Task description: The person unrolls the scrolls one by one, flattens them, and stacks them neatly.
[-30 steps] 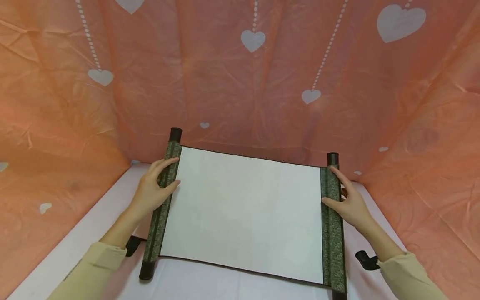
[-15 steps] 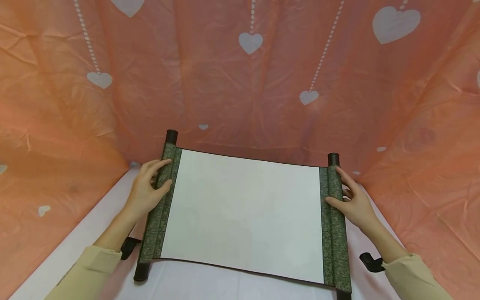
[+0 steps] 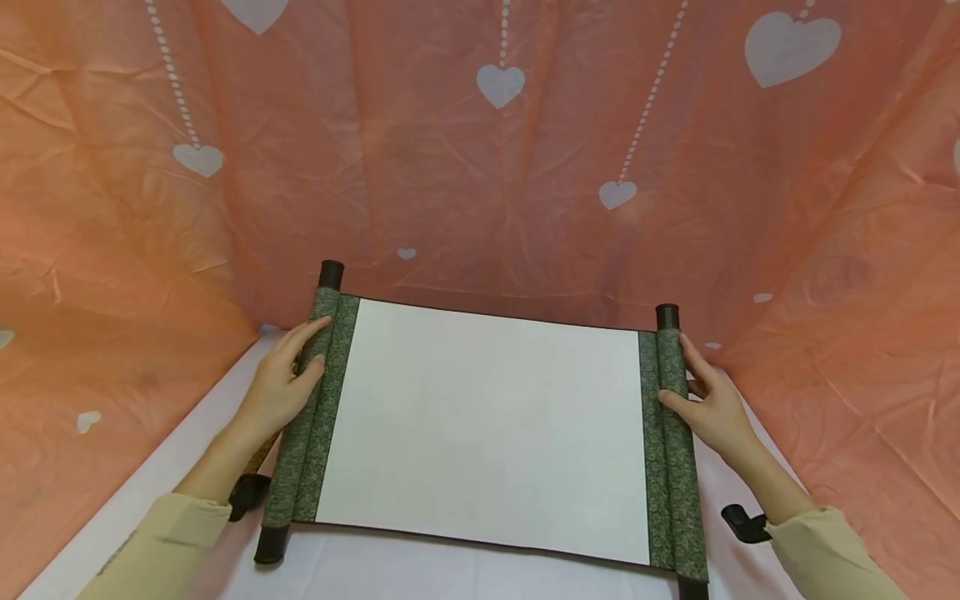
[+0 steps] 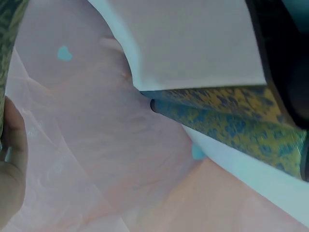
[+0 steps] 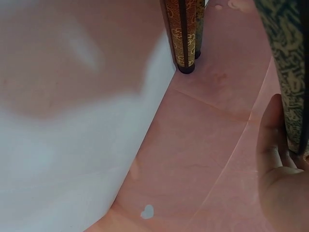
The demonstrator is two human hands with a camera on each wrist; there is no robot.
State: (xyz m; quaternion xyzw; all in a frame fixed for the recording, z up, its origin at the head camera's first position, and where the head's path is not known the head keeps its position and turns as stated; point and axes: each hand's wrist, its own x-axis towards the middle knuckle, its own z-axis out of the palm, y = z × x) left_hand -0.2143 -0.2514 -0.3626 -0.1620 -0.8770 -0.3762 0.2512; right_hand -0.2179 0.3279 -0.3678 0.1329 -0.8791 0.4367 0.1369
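Observation:
A hanging scroll (image 3: 487, 425) with a blank white panel and dark green patterned borders is spread between both hands in the head view. It appears raised above the white tabletop. My left hand (image 3: 279, 387) grips the left green roller (image 3: 296, 450), thumb in front and some fingers hidden behind. On the other side, my right hand (image 3: 714, 412) holds the right green roller (image 3: 682, 483) around its upper half. Black caps finish both rollers. The left wrist view catches the left hand (image 4: 13, 164) at its edge; the right hand (image 5: 282, 179) shows on its green roller in the right wrist view.
Under the raised scroll, a yellow-and-blue patterned roller (image 4: 236, 130) lies in the left wrist view. Gold-patterned rollers (image 5: 186, 43) stand out in the right wrist view. Orange-pink cloth (image 3: 450, 183) with pale hearts surrounds the white tabletop (image 3: 390, 562).
The left hand and left roller have moved left, uncovering more green border there. The right hand has shifted slightly right along with its roller, so the scroll is spread wider.

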